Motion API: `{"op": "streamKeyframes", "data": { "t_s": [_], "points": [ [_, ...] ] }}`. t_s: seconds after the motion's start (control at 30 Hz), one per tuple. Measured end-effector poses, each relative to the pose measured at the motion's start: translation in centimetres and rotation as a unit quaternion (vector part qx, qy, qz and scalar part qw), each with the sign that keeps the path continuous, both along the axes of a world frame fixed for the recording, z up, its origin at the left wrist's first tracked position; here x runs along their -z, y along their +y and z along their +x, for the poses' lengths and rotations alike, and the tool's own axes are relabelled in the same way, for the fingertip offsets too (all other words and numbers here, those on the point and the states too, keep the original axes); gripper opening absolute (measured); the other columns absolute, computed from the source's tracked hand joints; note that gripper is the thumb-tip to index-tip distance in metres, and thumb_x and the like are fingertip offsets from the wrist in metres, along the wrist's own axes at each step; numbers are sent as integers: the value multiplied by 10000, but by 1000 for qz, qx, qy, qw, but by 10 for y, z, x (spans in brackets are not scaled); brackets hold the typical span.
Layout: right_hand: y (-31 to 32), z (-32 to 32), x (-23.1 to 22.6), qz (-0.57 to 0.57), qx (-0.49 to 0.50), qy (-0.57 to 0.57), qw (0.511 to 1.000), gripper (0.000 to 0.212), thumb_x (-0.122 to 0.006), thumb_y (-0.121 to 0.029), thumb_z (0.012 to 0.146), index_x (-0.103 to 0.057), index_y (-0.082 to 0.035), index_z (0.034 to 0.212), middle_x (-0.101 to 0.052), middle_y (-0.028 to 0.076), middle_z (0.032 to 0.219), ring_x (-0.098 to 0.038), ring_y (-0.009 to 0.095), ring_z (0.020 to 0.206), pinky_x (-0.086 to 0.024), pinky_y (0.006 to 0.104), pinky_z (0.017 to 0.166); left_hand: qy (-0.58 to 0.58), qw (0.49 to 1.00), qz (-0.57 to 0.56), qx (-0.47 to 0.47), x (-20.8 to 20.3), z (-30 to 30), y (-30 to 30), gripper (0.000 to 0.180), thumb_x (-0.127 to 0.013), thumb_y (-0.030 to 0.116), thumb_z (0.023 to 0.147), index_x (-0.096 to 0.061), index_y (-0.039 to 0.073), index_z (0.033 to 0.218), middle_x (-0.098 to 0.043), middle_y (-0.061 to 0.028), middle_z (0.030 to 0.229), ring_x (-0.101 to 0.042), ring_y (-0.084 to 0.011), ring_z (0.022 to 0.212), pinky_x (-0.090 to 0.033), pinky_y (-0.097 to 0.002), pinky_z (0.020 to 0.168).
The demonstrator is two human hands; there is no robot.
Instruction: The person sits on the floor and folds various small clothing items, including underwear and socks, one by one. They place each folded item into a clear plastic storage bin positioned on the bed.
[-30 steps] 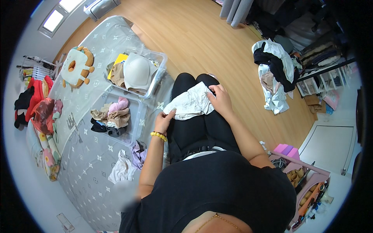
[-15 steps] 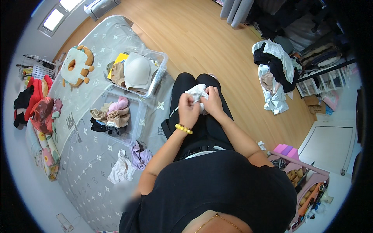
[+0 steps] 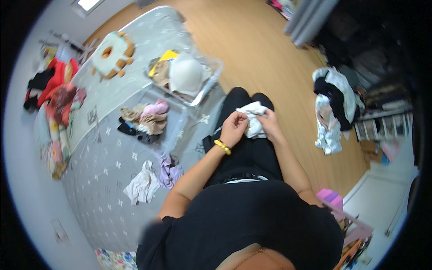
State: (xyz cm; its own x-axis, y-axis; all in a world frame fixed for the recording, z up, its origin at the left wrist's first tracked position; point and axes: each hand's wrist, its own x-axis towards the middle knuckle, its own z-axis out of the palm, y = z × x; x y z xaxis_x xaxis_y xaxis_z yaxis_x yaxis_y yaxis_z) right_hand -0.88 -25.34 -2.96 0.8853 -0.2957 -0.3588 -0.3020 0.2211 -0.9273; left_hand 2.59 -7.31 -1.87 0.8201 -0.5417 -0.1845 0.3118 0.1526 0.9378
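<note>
A grey patterned bedspread (image 3: pixel 90 193) is spread left of the wooden floor (image 3: pixel 252 54). The white cloth (image 3: pixel 256 129) is best kept lightly taut so its edges stay even; over the black-clad thighs (image 3: pixel 243 158), it is pinched at its left by the left hand (image 3: pixel 234 129), at its right by the right hand (image 3: pixel 272 127).

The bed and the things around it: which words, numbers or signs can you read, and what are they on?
None can be read clearly.
Grey bedsheet: dark letter-like marks, too blurred to read.
Black trousers: a small pale mark on the left thigh, too small to read.
White cloth in the hands: no writing that I can see.
</note>
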Motion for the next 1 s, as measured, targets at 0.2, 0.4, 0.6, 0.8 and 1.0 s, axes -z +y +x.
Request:
{"op": "streamKeyframes", "data": {
  "t_s": [0.2,0.4,0.6,0.8,1.0],
  "points": [
    [41,35,-105,118,-115,-39,986,332,-559,41,890,-564,36,1222,-669,113,1111,-661,160,968,-536,293,833,-53,968,68,-236,-44,5,45,574,-769,215,842,-483,11,1296,-537,-80,1184,-544,-152,1045,-471,-267,868],
    [123,71,-148,145,-256,-83,952,499,-680,-149,925,-465,38,1334,-621,94,1166,-614,125,1008,-515,269,844,75,928,-195,-308,-74,21,98,385,-629,30,913,-495,5,1273,-633,-82,1164,-636,-167,1022,-528,-321,884],
    [195,89,-119,88,-270,-74,956,349,-684,-83,850,-553,8,1160,-641,37,879,-586,68,683,-476,233,573,49,909,-166,-380,-91,32,145,328,-592,29,914,-535,8,1237,-625,-83,1191,-623,-156,1047,-507,-284,882],
    [210,138,-140,-292,-233,-245,895,361,-673,-136,786,-595,13,1106,-687,192,926,-685,317,852,-521,399,724,-252,783,371,-431,-58,87,245,344,-694,226,832,-601,73,1126,-629,-70,1033,-595,-217,954,-455,-362,867],
    [254,180,-163,-436,-259,-269,819,395,-666,-144,777,-537,-18,1129,-677,230,975,-658,402,897,-519,463,766,-155,613,769,-97,-59,150,249,408,-679,318,800,-650,176,1182,-610,-125,1218,-543,-317,1154,-356,-507,979]
  ]
}}
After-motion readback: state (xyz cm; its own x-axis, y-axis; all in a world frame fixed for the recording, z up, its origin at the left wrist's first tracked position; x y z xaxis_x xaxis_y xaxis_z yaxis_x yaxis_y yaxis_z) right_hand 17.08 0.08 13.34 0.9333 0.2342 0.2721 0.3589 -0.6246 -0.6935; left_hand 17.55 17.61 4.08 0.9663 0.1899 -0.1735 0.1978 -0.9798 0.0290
